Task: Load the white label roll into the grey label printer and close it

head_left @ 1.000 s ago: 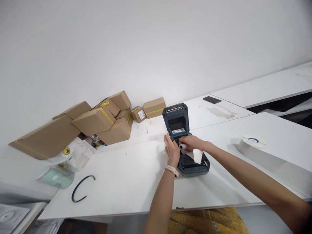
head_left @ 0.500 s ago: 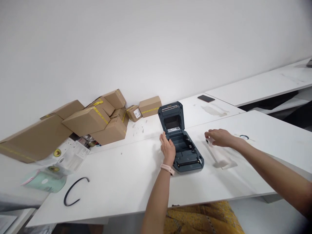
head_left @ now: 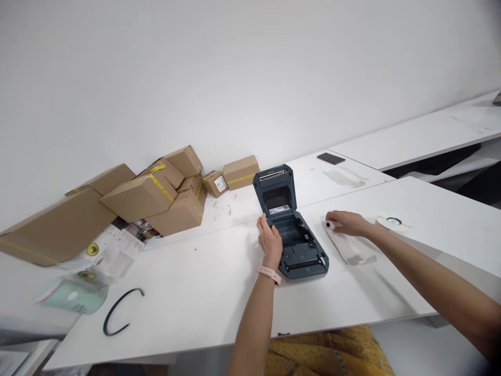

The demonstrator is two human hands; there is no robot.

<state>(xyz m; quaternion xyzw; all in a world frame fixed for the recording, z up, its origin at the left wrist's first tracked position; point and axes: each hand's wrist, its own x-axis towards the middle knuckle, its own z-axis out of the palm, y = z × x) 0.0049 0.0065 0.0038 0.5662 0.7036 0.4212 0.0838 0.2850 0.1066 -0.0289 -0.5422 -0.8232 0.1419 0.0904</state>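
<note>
A dark blue label printer [head_left: 297, 245] sits on the white table [head_left: 203, 292] with its lid raised and its roll bay empty. My left hand [head_left: 269, 241], with a pink wristband, rests against the printer's left side, fingers curled on its edge. My right hand [head_left: 346, 222] lies to the right of the printer, closed on a small white paper roll [head_left: 331, 225]. A loose strip of the roll's paper [head_left: 350, 249] trails toward me on the table.
Several cardboard boxes [head_left: 148, 196] with yellow tape are piled at the back left, above printed sheets [head_left: 113, 253]. A green roll [head_left: 72, 297] and a black curved band [head_left: 119, 312] lie at the left. A large label roll [head_left: 393, 222] and a dark phone [head_left: 331, 158] are to the right.
My right hand lifted the small paper roll out of the printer and carried it to the table on the right. My left hand stayed on the printer's side.
</note>
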